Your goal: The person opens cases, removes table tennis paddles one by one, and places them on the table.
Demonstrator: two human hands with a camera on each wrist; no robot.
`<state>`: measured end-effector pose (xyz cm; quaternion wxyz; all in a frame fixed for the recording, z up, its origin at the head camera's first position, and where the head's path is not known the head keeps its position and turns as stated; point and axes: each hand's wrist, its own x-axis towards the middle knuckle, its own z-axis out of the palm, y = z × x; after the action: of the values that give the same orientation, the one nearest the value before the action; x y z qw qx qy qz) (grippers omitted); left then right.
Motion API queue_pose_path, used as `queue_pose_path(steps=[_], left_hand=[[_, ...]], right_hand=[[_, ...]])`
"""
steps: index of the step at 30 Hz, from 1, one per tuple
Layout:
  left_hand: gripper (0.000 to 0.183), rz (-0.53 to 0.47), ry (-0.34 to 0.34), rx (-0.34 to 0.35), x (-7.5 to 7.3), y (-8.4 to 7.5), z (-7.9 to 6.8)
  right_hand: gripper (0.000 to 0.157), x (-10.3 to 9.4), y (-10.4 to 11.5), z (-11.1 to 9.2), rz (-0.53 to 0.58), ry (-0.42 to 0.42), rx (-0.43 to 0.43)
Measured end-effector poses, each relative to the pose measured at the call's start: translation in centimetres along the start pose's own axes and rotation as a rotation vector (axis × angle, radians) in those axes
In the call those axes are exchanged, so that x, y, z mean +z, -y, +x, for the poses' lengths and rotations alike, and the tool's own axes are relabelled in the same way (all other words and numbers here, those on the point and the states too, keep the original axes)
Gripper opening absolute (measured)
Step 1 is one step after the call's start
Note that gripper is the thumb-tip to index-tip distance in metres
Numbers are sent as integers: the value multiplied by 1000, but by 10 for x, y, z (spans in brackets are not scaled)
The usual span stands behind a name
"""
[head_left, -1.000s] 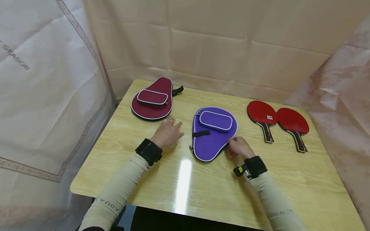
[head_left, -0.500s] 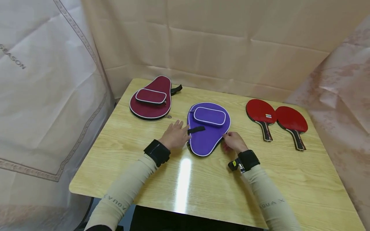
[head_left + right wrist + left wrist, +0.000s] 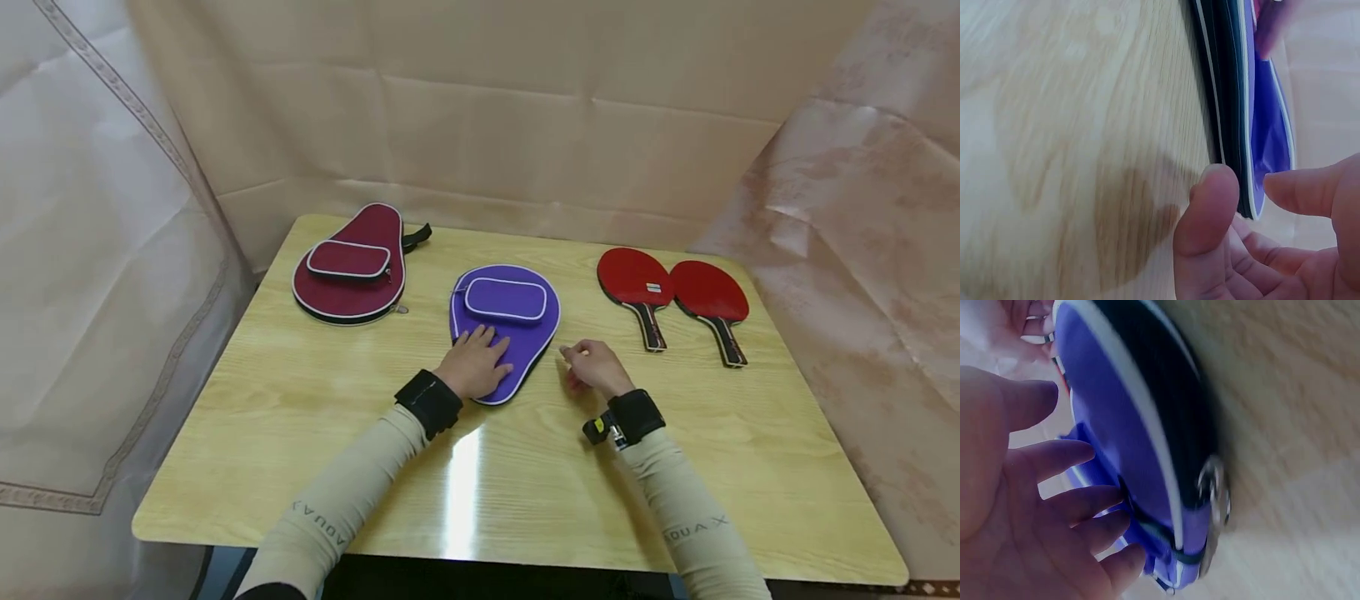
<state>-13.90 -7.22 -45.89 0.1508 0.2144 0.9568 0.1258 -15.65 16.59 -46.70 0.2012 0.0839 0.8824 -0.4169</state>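
Note:
A purple table tennis bat case [image 3: 517,342] with white piping and a small front pocket lies at mid-table, its narrow end toward me. My left hand [image 3: 474,363] is spread over that narrow end, fingers straight; the left wrist view shows the zipper pull [image 3: 1213,487] on the case's black side. Just off the right edge of the case is my right hand [image 3: 596,367], its fingers loosely bent. In the right wrist view, thumb [image 3: 1297,187] and index finger [image 3: 1207,206] stand apart, with nothing gripped between them.
A dark red bat case [image 3: 352,287] with a black strap lies at the back left. Two red table tennis bats [image 3: 636,277] lie side by side at the back right. Cloth curtains [image 3: 480,125] hang behind and beside the wooden table [image 3: 315,467].
The purple case has shifted slightly up and left in the head view. My left hand has moved from beside it onto it, and my right hand has let go of its edge.

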Motion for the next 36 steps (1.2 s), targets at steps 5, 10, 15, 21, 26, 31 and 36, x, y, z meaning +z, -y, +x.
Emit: queue_pose_path(steps=[5,10,15,21,26,31,36], left_hand=[[54,12,19,3,11,-2,6],[54,24,20,6,14,-2,21],[54,31,-5,7,14,0,45],[55,57,-22,-8,8,2,77],[54,50,-30,-60,0,9,91],[55,33,-46,-77,-1,11,107],[54,11,-103,-38,3,10,122]], right_hand=[[35,-7,-6,-2,6,-14,-19],[35,-14,-9,1,38,-17,-57],[37,-19,-10,-2,63,-5,-68],[36,-27,-15,-5,88,-6,-97],[35,-25,-15,-7,109,31,-141],[32,-27,-18,-9,124,51,-171],[32,-33,-22,-8,128,49,-182]])
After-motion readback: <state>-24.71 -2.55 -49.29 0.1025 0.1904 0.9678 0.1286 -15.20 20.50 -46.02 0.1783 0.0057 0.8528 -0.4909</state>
